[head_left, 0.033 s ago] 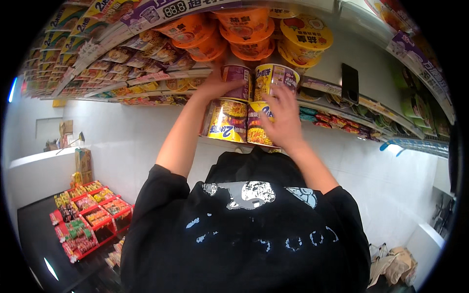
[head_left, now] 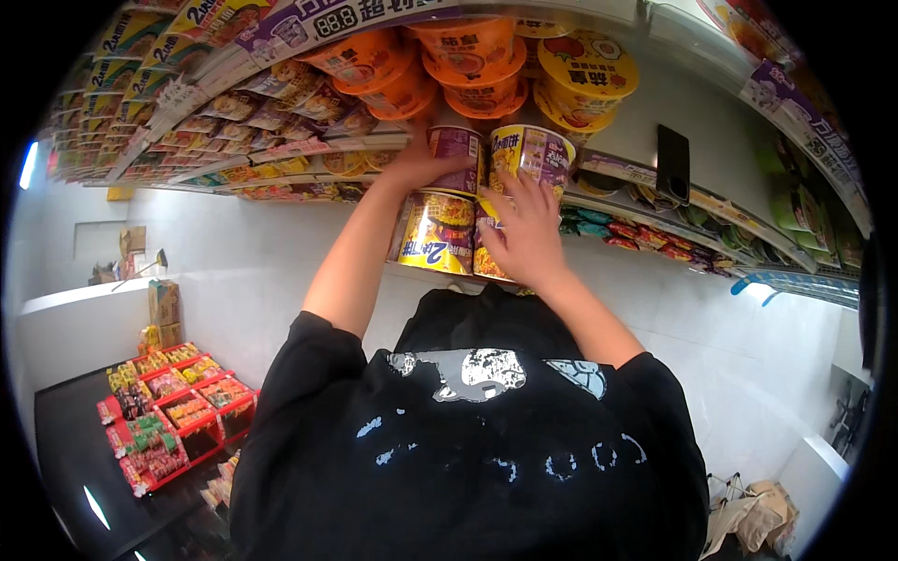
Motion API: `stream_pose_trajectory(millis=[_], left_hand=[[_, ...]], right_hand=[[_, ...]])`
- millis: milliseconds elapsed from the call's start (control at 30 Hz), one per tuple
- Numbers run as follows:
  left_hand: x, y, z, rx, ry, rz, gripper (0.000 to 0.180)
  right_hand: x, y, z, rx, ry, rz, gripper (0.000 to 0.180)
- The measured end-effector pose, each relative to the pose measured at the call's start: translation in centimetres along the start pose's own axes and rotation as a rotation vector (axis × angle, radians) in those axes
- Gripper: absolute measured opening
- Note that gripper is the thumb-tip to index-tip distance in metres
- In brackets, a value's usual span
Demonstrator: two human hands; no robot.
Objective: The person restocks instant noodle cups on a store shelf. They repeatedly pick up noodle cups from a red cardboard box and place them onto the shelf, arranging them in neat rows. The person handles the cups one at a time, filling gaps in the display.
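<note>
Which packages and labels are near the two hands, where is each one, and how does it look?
Purple cup: under left hand, round.
Yellow-purple cup: above right hand.
Yellow cup: lower row, round.
Orange bowls: stacked above.
Label strip: on shelf edge, right.

The person wears a black short-sleeved T-shirt (head_left: pixel 468 449); its sleeves end above the elbows, loose and wide at the hem; both forearms are bare, with no watch, band or ring visible; the left hand (head_left: pixel 418 164) and the right hand (head_left: pixel 527 234) are ungloved; across the shirt's chest sits a grey-and-white printed graphic (head_left: pixel 486 372), cracked and patchy; below it runs a row of pale blue marks and ring shapes (head_left: pixel 524 460).
</note>
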State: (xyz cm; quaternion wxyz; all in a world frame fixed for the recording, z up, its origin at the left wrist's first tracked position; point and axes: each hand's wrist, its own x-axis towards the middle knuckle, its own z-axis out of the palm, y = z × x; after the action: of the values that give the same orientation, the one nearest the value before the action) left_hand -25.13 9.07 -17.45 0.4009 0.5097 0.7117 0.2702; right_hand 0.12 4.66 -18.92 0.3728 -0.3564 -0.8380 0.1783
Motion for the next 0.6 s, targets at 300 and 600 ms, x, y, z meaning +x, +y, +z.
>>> stream_pose_trajectory(millis=[300, 600], left_hand=[[-2.2, -1.7, -4.2, -0.638, -0.034, -0.074, 0.100], [-7.8, 5.9, -5.6, -0.671, -0.506, 0.408, 0.140]], right_hand=[[-0.7, 0.4, 1.5, -0.024, -0.074, 0.013, 0.047], [2.3, -1.7, -3.2, 1.188, 0.073, 0.451, 0.082]])
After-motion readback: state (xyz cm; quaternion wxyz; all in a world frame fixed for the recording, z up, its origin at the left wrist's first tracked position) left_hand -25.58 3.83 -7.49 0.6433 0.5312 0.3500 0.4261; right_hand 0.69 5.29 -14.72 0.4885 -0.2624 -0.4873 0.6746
